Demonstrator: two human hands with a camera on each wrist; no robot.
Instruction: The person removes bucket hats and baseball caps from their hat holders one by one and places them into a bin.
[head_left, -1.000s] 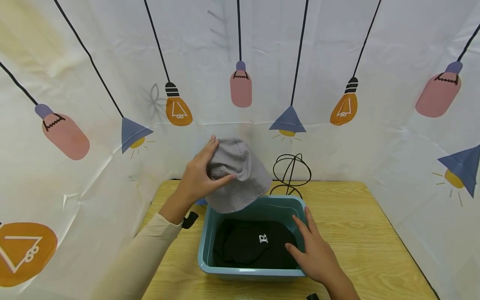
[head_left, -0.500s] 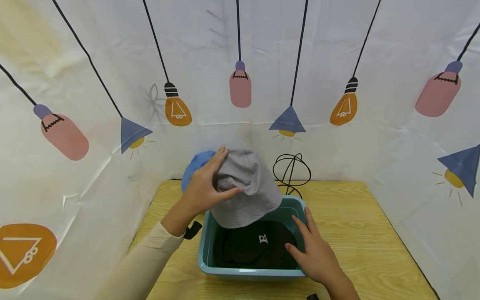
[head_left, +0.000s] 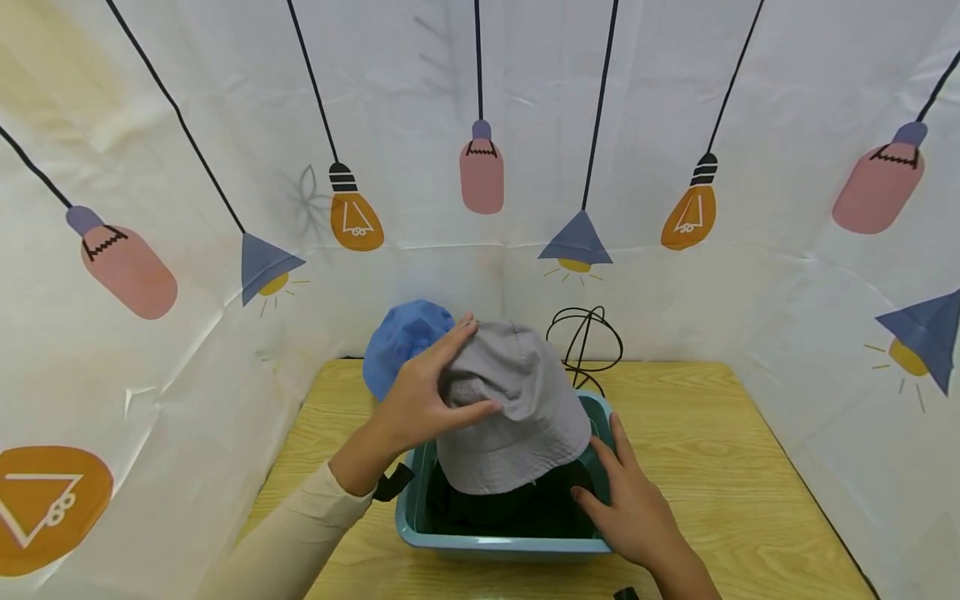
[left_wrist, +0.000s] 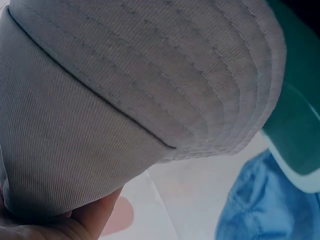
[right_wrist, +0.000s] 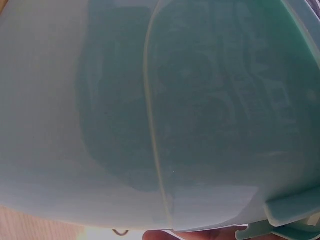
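A: Head view. Where's the grey hat?

B: Grey hat (head_left: 517, 408) is over the tub's mouth, crown up, tilted, brim toward the near right. Left hand (head_left: 422, 396) holds it by the crown, thumb on the near side, fingers on the far left. Can't tell if the brim touches what's below.

A: What's below?

B: Dark fabric item (head_left: 521, 512) inside the teal tub (head_left: 510, 544), partly hidden by the brim.

A: Right hand?

B: Right hand (head_left: 630, 500) is at the tub's right rim, thumb and fingers spread fairly wide, no hat in it. Right edge of the brim comes up close to its fingers; contact unclear.

A: Rest of the table?

B: Wood-grain table (head_left: 735, 450). Blue hat (head_left: 401, 342) far left of the tub, black wire stand (head_left: 582, 343) far right. Lamp-print backdrop (head_left: 690, 300) behind.

A: Left wrist view?

B: Mostly grey hat, stitched rows on the brim, dark seam at the crown. Part of the hand supports the crown. Tub wall and blue hat past the brim.

A: Right wrist?

B: Tub's outer wall fills most of it. Bits of finger show past the rim, near a green tab (right_wrist: 295, 207). Can't tell from there how firmly the hand holds the rim.
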